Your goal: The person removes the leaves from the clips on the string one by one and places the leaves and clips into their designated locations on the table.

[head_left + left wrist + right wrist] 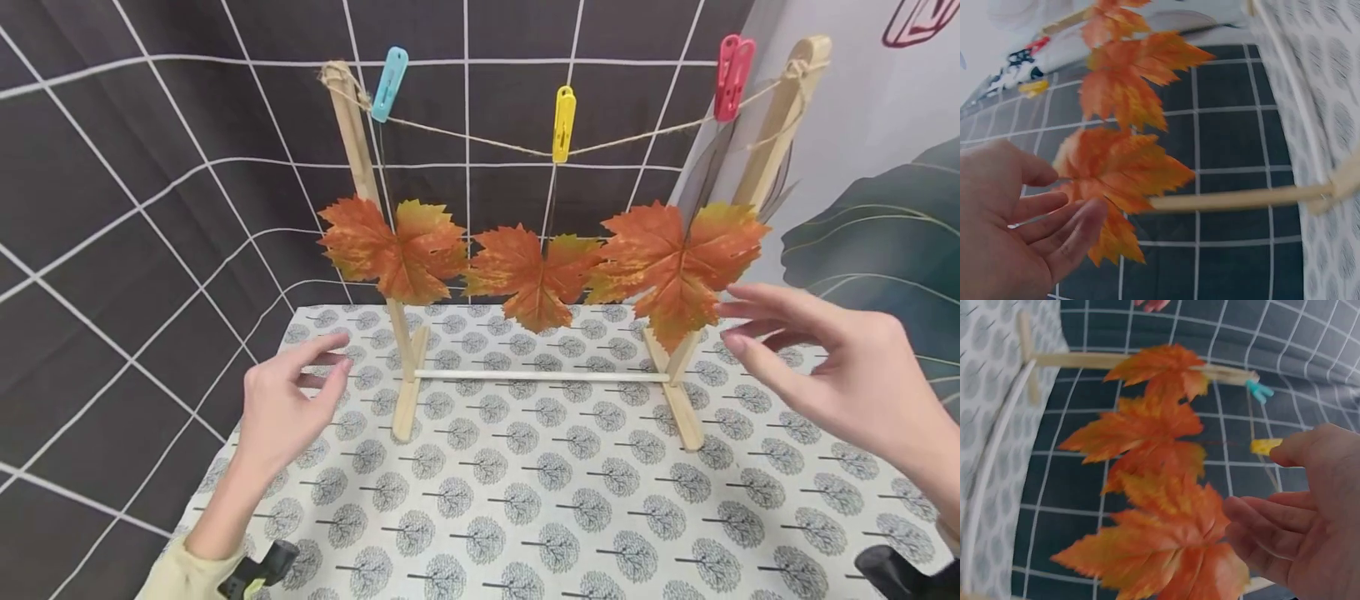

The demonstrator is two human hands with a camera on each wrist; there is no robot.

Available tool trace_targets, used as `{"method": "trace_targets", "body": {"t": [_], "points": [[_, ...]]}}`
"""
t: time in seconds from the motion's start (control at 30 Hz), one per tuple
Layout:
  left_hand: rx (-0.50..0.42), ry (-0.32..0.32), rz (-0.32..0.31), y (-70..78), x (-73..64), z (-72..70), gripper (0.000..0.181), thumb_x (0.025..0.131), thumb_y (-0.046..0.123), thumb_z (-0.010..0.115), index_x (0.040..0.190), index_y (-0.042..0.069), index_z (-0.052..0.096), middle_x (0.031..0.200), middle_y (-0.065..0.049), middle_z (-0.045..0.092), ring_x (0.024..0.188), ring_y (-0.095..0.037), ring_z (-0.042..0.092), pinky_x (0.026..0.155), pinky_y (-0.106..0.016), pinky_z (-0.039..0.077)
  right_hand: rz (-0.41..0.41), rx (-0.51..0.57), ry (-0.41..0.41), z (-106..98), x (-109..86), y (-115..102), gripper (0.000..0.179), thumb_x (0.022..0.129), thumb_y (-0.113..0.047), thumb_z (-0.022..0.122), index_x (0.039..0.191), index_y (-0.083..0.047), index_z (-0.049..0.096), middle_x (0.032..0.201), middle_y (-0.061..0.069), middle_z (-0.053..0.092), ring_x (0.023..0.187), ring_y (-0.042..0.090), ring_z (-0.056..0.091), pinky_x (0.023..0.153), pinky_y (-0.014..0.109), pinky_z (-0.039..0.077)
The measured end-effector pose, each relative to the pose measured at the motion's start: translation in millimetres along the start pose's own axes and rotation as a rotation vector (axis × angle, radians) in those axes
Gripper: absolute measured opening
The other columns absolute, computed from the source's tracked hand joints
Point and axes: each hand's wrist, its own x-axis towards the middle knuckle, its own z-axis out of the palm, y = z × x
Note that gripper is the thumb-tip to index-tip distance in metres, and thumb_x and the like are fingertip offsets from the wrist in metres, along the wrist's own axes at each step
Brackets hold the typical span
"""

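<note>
Left hand: the bare left hand (288,400) was holding nothing, fingers loosely bent, thumb apart, just off the left leaf.
Right hand: same deal, the bare right hand (847,367) was relaxed and gripping nothing, fingertips right at the right leaf's edge; couldn't tell if they touched.
Leaves: three orange, jagged-edged maple-style ones hung in a row, the left leaf (401,254), the smaller-looking middle leaf (542,279) and the right leaf (681,262).
Pegs: blue plastic peg (389,85), yellow plastic peg (563,125) and red plastic peg (732,79), left to right, all on the thin tan twine (468,137), one above each leaf.
Stand: pale wooden frame (356,142), white rod (540,377) across the bottom, upright on the white tree-print desk (525,546).
Backdrop: dark curtain with white grid lines (97,250).
</note>
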Motion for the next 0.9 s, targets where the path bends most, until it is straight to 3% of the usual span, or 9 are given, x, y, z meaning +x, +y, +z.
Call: {"method": "trace_targets", "body": {"t": [0.13,0.27,0.37,0.6,0.77,0.9], "points": [[-0.178,0.044,-0.063,11.4,14.4,-0.1,0.029,0.083,-0.014,0.067,0.109,-0.002,0.074,0.097,-0.012,0.074,0.077,-0.001,0.068,0.059,-0.016,0.055,0.060,0.090,0.018,-1,17.1,-13,0.055,0.072,0.016,0.078,0.123,-0.002,0.068,0.106,-0.003,0.074,0.086,-0.004,0.065,0.075,0.008,0.049],[-0.351,0.059,-0.173,20.3,32.3,-1.6,0.024,0.088,-0.014,0.062,0.110,-0.007,0.071,0.098,-0.011,0.073,0.073,-0.009,0.070,0.054,-0.025,0.057,0.160,0.200,0.011,-1,31.7,-22,0.044,0.080,0.014,0.075,0.120,-0.002,0.069,0.107,-0.006,0.073,0.086,0.002,0.069,0.070,0.010,0.051],[-0.437,0.082,-0.217,23.8,46.1,-2.8,0.020,0.091,-0.011,0.062,0.110,-0.011,0.068,0.096,-0.005,0.073,0.071,-0.014,0.071,0.052,-0.028,0.056,0.207,0.291,0.009,0,43.4,-27,0.037,0.084,0.011,0.073,0.119,-0.001,0.069,0.107,-0.004,0.073,0.085,0.004,0.071,0.066,0.013,0.053],[-0.555,0.089,-0.237,27.2,75.2,1.5,0.020,0.091,-0.007,0.066,0.109,-0.015,0.065,0.091,-0.003,0.075,0.067,-0.016,0.072,0.048,-0.029,0.056,0.219,0.381,-0.011,5,66.8,-35,0.030,0.090,0.005,0.069,0.119,-0.001,0.068,0.100,0.000,0.075,0.064,0.014,0.069,0.056,0.019,0.054],[-0.622,0.081,-0.269,29.6,91.0,3.3,0.023,0.091,-0.003,0.069,0.111,-0.015,0.064,0.093,-0.015,0.074,0.064,-0.018,0.071,0.047,-0.031,0.055,0.208,0.429,-0.040,8,82.4,-41,0.029,0.092,0.002,0.069,0.120,-0.002,0.067,0.101,0.000,0.075,0.065,0.016,0.069,0.054,0.021,0.054],[-0.663,0.068,-0.298,30.6,100.0,1.9,0.027,0.091,0.000,0.071,0.113,-0.015,0.063,0.095,-0.018,0.073,0.063,-0.018,0.071,0.047,-0.030,0.055,0.207,0.465,-0.074,13,94.3,-48,0.028,0.093,-0.002,0.069,0.121,-0.005,0.067,0.107,0.000,0.074,0.071,0.017,0.071,0.054,0.025,0.056]]}}
